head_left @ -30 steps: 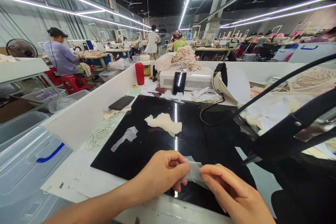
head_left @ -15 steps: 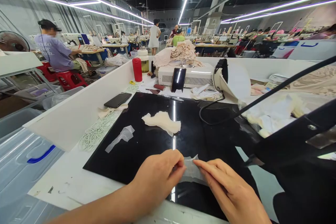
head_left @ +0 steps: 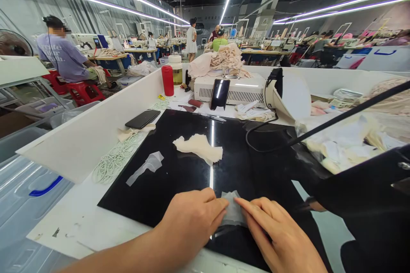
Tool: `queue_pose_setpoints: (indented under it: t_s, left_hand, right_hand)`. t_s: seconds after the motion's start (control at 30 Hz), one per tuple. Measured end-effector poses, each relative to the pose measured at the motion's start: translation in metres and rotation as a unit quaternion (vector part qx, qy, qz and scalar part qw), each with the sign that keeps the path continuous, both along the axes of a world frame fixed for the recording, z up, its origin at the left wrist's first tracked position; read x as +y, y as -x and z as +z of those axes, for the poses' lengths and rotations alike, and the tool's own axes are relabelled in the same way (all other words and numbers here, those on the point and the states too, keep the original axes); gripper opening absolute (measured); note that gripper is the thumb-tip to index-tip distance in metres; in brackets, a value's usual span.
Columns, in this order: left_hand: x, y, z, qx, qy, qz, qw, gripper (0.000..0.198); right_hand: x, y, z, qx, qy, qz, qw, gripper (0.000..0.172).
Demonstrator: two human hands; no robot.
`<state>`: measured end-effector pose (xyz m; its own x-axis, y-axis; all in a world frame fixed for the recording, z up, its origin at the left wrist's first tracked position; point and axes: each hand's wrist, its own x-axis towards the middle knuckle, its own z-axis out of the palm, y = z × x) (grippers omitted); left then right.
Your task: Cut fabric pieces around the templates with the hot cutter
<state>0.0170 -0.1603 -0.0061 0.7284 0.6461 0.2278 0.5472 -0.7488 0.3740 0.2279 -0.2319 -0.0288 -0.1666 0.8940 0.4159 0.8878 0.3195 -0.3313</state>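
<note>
A small piece of thin, translucent white fabric [head_left: 233, 210] lies at the front of the glossy black work surface [head_left: 179, 179], between my hands. My left hand [head_left: 192, 222] is closed, its thumb and fingertips pinching the left edge of the piece. On the other side, my right hand [head_left: 278, 232] has its fingers pressed together, with index finger and thumb on the right edge. Further back lies a cream cloth scrap [head_left: 200, 148]. A second translucent strip [head_left: 146, 168] rests to the left, apart from both hands.
A black phone [head_left: 142, 119] and pale green cord [head_left: 112, 164] lie along the left wall. At the back stand a red bottle [head_left: 167, 81] and a white vented machine [head_left: 243, 89] topped with cloth. A black arm [head_left: 371, 187] and its cable [head_left: 339, 117] reach in from the right.
My left fingertips have come down closer to the surface, and the fabric between my hands appears flatter, with its upper part more exposed. The view has shifted slightly.
</note>
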Motion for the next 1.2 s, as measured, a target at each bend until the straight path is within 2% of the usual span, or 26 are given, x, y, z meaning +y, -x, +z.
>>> queue_pose_setpoints:
  t_s: [0.43,0.9,1.1,1.2]
  left_hand:
    - [-0.0003,-0.0036,-0.0017,0.058,0.008,0.006,0.998,0.026]
    - [-0.0009,-0.0041,0.0011,0.072,0.013,0.005,0.997,0.022]
    - [-0.0013,-0.0009,-0.0026,0.037,-0.021,0.011,0.999,0.016]
    - [-0.0016,-0.0011,-0.0039,0.016,-0.084,0.003,0.996,0.016]
  right_hand:
    - [0.0014,-0.0005,-0.0063,-0.030,-0.002,0.011,0.999,0.036]
    - [0.0005,0.0013,-0.0046,-0.051,-0.018,0.009,0.999,0.034]
    - [0.0039,0.0048,-0.0073,-0.075,-0.067,0.009,0.995,0.037]
    - [0.0057,0.0059,-0.0092,-0.083,-0.079,0.012,0.993,0.037]
